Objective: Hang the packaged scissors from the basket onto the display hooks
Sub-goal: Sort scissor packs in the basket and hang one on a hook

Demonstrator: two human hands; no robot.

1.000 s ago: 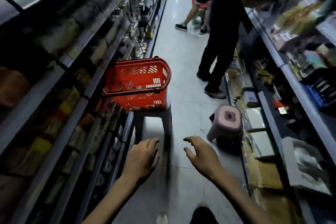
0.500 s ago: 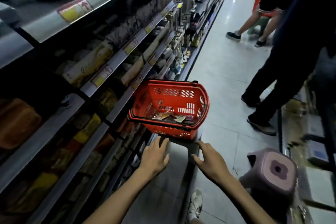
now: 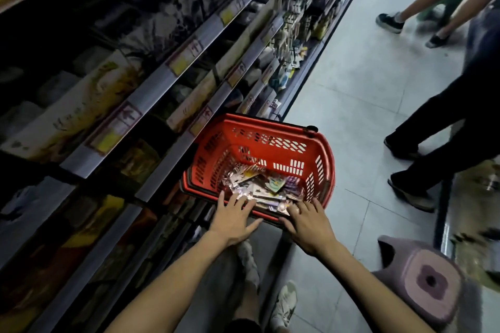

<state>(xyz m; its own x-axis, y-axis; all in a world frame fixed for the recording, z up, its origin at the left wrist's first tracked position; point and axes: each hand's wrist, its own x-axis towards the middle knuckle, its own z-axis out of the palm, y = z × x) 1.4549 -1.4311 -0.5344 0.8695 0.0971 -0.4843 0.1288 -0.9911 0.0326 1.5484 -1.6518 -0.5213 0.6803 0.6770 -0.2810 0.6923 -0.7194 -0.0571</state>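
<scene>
Both hands have closed in on the red basket (image 3: 259, 154) since 0.5 s ago, when they hovered short of its near rim; now the fingers reach over that rim and into it. Left hand (image 3: 234, 217) sits at approx 7 o'clock of the basket, fingers spread wide, palm down, tips over the packets; holding nothing that can be seen. Right hand (image 3: 308, 224) at approx 5 o'clock, fingers also spread, tips touching or just above the pile — can't tell which, nothing gripped. The packaged scissors (image 3: 263, 188) lie in a loose heap on the basket floor, toward the near side, w/ shiny wrap and mixed colours; single packs too blurred to tell apart. View has moved nearer vs. earlier frame, so the basket looks bigger and sits lower-centre. Shelves (image 3: 151, 84) run along the left, 9 to 12 o'clock. Pink stool (image 3: 430, 281) at 4 o'clock on the floor, nearer the right forearm than before. Another person's dark legs (image 3: 443, 127) stand at 3 o'clock.
</scene>
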